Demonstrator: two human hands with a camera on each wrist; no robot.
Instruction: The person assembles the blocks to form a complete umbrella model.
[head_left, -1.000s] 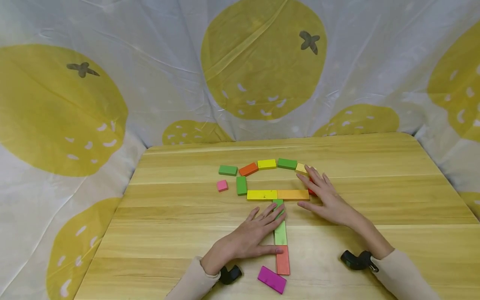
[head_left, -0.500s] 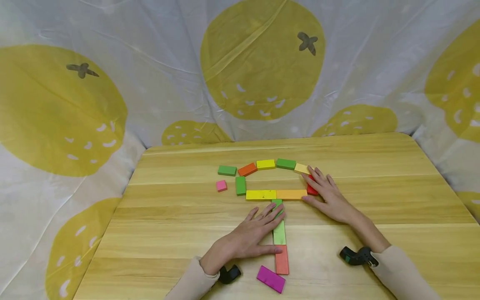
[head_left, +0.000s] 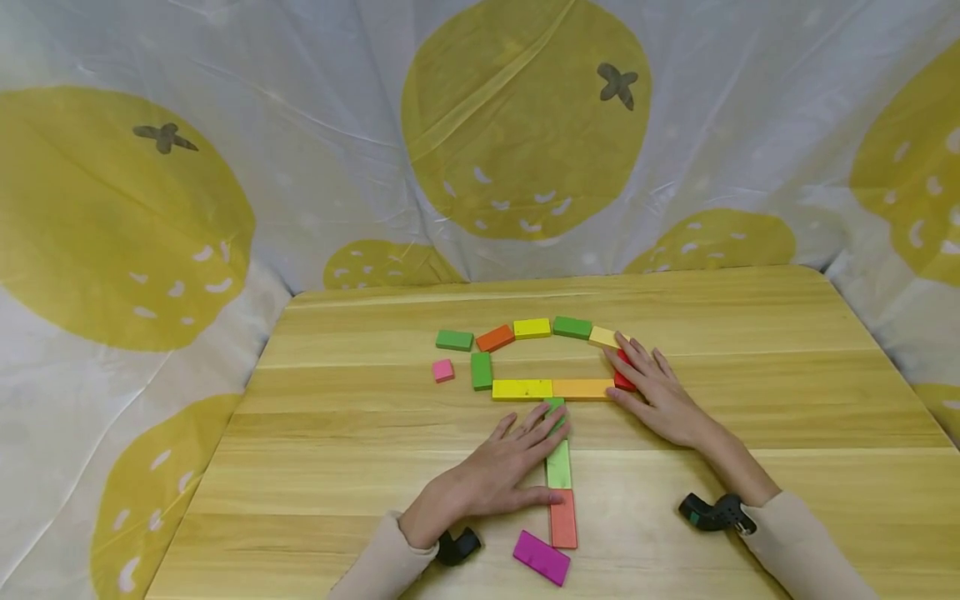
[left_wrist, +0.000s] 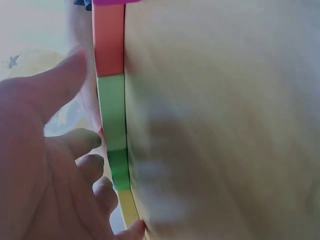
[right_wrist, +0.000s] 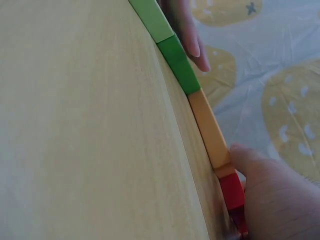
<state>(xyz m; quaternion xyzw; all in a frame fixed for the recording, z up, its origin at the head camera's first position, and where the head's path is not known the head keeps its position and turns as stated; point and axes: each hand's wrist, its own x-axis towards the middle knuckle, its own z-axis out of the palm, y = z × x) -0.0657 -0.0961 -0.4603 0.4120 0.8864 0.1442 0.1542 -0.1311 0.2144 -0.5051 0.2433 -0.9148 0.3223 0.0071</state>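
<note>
Flat coloured wooden blocks form an arch over a horizontal bar, with a column running down from it. My left hand (head_left: pixel 506 475) lies with spread, fairly straight fingers over the column's green block (head_left: pixel 555 403) and light green block (head_left: pixel 559 467); its thumb is at the salmon-red block (head_left: pixel 563 521). At the right end, my right hand (head_left: pixel 663 400) has its fingers extended over the red block (head_left: pixel 623 377), partly covering it. Its thumb touches the end of the orange block (right_wrist: pixel 210 132), which lies beside a yellow block (head_left: pixel 522 389).
A magenta block (head_left: pixel 542 558) lies askew below the column. Left of the arch are a pink block (head_left: pixel 443 371) and a green block (head_left: pixel 454 340). The arch has orange-red (head_left: pixel 495 338), yellow (head_left: pixel 532 328), green (head_left: pixel 572 327) and pale yellow (head_left: pixel 606 337) blocks. A fruit-print cloth (head_left: pixel 360 150) hangs behind the table.
My right hand moved slightly down over the red block, its thumb coming to the orange block's end, then stayed nearly still. The left hand has kept its place.
</note>
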